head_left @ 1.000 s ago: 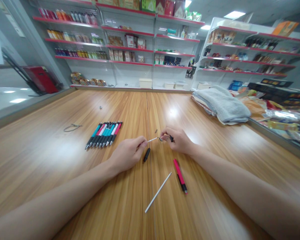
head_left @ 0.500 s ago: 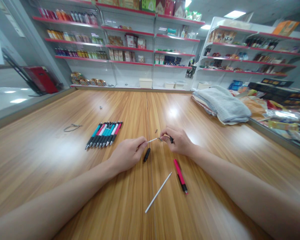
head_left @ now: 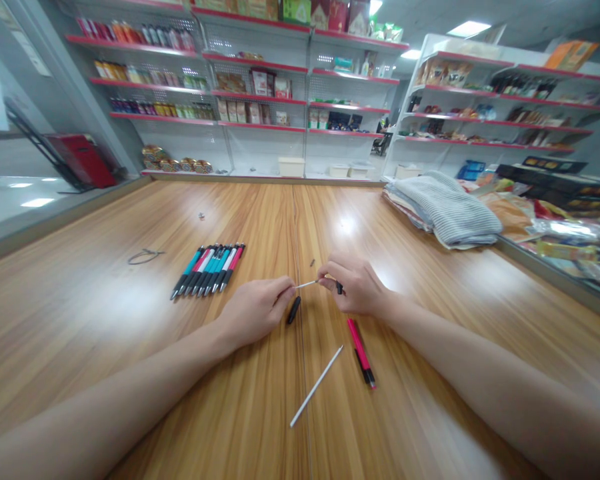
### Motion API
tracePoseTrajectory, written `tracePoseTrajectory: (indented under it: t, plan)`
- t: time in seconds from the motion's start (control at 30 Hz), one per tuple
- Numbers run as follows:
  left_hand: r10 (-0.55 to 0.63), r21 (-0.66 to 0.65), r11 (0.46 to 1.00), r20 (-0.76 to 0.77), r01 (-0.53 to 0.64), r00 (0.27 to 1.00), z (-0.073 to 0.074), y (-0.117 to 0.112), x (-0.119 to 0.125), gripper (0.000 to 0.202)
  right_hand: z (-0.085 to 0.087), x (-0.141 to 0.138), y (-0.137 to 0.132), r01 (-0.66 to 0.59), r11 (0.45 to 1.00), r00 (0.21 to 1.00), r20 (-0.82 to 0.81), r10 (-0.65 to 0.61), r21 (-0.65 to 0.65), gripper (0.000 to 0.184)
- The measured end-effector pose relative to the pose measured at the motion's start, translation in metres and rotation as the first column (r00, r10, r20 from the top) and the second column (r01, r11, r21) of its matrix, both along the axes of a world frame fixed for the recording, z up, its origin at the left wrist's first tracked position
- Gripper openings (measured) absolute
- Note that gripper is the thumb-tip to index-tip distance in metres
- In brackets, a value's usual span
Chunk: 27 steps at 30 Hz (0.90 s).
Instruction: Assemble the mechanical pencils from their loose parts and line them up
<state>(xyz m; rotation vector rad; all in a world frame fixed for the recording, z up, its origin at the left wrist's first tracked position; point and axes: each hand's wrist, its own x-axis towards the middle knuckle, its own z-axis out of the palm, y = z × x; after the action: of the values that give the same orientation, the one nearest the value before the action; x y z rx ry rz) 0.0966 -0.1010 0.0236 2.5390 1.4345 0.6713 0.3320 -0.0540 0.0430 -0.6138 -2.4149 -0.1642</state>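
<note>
My left hand [head_left: 257, 308] is closed in a pinch on a thin white pen refill [head_left: 306, 285], which points right toward my right hand [head_left: 356, 285]. My right hand is closed on the refill's tip, with a small black part [head_left: 339, 288] showing between its fingers. A black pen piece [head_left: 293, 309] lies on the wooden table [head_left: 130, 313] just below the refill. A red pen barrel [head_left: 361, 351] and a second white refill [head_left: 316, 386] lie nearer to me. A row of several teal and red pens [head_left: 209, 268] lies to the left.
A loop of rubber band [head_left: 143, 255] and a tiny part [head_left: 201, 215] lie at the left. Another small part [head_left: 312, 263] sits beyond my hands. Folded striped cloth [head_left: 445, 208] rests at the table's right edge. Store shelves [head_left: 260, 93] stand behind.
My right hand has slid left along the refill, so less of the white rod shows between the two hands. The small spring seen earlier at the tip is now hidden.
</note>
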Motion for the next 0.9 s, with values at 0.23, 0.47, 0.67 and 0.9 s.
tracePoseTrajectory:
  t: [0.23, 0.47, 0.67, 0.9]
  plan:
    - [-0.006, 0.028, 1.000, -0.041, 0.007, 0.999, 0.000, -0.001, 0.001, 0.029, 0.002, -0.007, -0.009, 0.073, 0.996, 0.994, 0.078, -0.076, 0.046, 0.010]
    - [-0.013, 0.006, 1.000, 0.049, 0.013, 0.999, 0.000, 0.000, 0.000, 0.027, -0.001, -0.009, -0.010, 0.084, 0.974, 0.991, -0.082, -0.103, -0.210, 0.030]
    - [-0.033, 0.004, 0.999, 0.097, 0.033, 0.995, 0.000, 0.000, 0.000, 0.027, -0.007, -0.006, 0.001, 0.287, 0.925, 0.955, -0.002, -0.297, -0.250, 0.028]
    - [-0.056, 0.009, 0.998, 0.092, 0.055, 0.994, 0.000, -0.001, 0.000, 0.026, -0.006, -0.017, -0.012, 0.317, 0.929, 0.947, 0.123, -0.297, -0.192, 0.031]
